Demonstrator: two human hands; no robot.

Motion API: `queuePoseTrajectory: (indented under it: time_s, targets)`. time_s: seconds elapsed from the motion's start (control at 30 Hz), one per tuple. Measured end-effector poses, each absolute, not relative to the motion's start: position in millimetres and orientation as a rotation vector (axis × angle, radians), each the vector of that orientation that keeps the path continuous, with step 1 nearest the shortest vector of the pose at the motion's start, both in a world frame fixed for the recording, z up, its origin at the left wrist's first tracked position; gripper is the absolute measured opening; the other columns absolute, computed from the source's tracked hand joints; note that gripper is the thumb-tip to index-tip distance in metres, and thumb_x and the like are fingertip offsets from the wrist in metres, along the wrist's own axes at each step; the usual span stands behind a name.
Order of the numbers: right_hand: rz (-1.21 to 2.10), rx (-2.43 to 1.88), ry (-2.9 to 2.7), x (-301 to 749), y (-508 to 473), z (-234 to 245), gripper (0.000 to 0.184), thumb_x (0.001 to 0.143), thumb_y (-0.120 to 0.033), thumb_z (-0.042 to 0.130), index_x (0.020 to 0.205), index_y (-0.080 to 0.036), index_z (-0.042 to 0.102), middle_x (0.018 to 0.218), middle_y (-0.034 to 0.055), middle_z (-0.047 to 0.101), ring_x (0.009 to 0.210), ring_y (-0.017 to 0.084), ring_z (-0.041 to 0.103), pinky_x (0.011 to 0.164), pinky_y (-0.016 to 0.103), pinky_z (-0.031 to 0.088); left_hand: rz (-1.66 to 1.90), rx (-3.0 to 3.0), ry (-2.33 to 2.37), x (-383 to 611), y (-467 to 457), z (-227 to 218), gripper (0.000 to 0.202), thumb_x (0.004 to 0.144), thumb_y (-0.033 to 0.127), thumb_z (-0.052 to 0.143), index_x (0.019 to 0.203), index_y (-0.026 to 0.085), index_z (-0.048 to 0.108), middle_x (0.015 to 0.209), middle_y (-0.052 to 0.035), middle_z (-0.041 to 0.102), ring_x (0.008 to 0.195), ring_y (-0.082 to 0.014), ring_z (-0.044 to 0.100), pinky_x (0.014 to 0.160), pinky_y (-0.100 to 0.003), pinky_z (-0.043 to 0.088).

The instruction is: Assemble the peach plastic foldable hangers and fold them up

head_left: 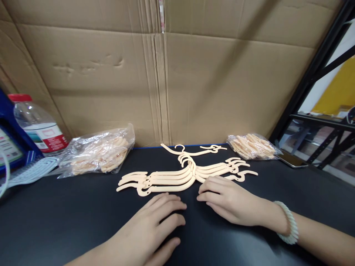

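Note:
Several cream plastic folding hangers [172, 181] lie stacked on the black table, their hooks bunched near the middle. Behind them, a single hanger [191, 153] of the same kind rests close to the cardboard. My left hand [155, 225] lies just in front of the stack's left half, fingers spread and holding nothing. At the stack's right half is my right hand [227, 201], with a pale coiled band on its wrist. Its fingers are loosely curved and apart, close to the nearest hanger; whether they touch it I cannot tell. No object shows in either hand.
Clear bags of hanger parts lie at left [97, 153] and right [252, 146]. A phone [291, 159] sits beside the right bag. On the left are a red-capped bottle [41, 127], a blue container [11, 136] and a pale hairbrush [36, 171]. Cardboard [111, 81] stands behind.

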State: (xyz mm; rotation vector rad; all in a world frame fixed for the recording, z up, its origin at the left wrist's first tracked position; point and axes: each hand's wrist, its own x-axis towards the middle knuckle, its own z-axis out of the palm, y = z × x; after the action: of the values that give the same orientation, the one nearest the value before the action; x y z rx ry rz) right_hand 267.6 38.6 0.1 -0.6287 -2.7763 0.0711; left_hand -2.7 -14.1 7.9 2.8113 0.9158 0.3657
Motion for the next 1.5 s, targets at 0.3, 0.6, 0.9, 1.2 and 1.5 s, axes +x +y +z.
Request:
queuePoseTrajectory:
  time_s: [0.3, 0.6, 0.9, 1.2, 1.5]
  targets:
    - [0.077, -0.621, -2.774, 267.4, 40.9, 0.7, 0.028, 0.094, -0.014, 0.042, 0.115, -0.016, 0.062, 0.108, 0.0094, 0.062, 0.097, 0.020, 0.055, 0.086, 0.035, 0.047, 0.338, 2.825, 0.825, 0.2, -13.0, 12.5, 0.026, 0.088, 0.010, 0.047, 0.111, 0.020, 0.056, 0.122, -0.0092, 0.058, 0.113, -0.0236, 0.054, 0.098, -0.035, 0.049]
    - [0.065, -0.620, -2.774, 267.6, 40.2, 0.2, 0.029, 0.094, -0.013, 0.042, 0.115, -0.015, 0.062, 0.109, 0.0096, 0.062, 0.097, 0.020, 0.055, 0.087, 0.034, 0.047, 0.343, 2.816, 0.812, -1.5, -13.7, 10.1, 0.026, 0.089, 0.010, 0.047, 0.111, 0.020, 0.054, 0.123, -0.0085, 0.057, 0.114, -0.0232, 0.053, 0.098, -0.035, 0.049]
    - [0.059, -0.591, -2.772, 266.8, 39.0, 0.5, 0.030, 0.093, -0.011, 0.042, 0.115, -0.016, 0.061, 0.106, 0.0095, 0.063, 0.096, 0.020, 0.056, 0.086, 0.034, 0.048, 0.364, 2.812, 0.825, 1.1, -13.1, 13.8, 0.027, 0.088, 0.009, 0.047, 0.110, 0.021, 0.055, 0.121, -0.0079, 0.058, 0.111, -0.0229, 0.055, 0.096, -0.034, 0.050]
    - [0.053, -0.580, -2.765, 266.9, 38.9, 1.1, 0.029, 0.093, -0.011, 0.043, 0.114, -0.016, 0.062, 0.106, 0.0098, 0.063, 0.096, 0.020, 0.057, 0.085, 0.034, 0.048, 0.412, 2.772, 0.819, -1.0, -13.7, 14.0, 0.030, 0.086, 0.009, 0.050, 0.111, 0.024, 0.056, 0.121, -0.0065, 0.060, 0.111, -0.0242, 0.057, 0.096, -0.035, 0.050]
    - [-0.014, -0.554, -2.649, 267.0, 50.0, 0.4, 0.027, 0.093, -0.011, 0.043, 0.112, -0.016, 0.062, 0.103, 0.0090, 0.064, 0.096, 0.019, 0.056, 0.085, 0.034, 0.048, 0.378, 2.751, 0.809, -3.4, -14.8, 11.0, 0.030, 0.087, 0.010, 0.048, 0.113, 0.023, 0.054, 0.124, -0.0068, 0.057, 0.113, -0.0241, 0.053, 0.098, -0.038, 0.047]
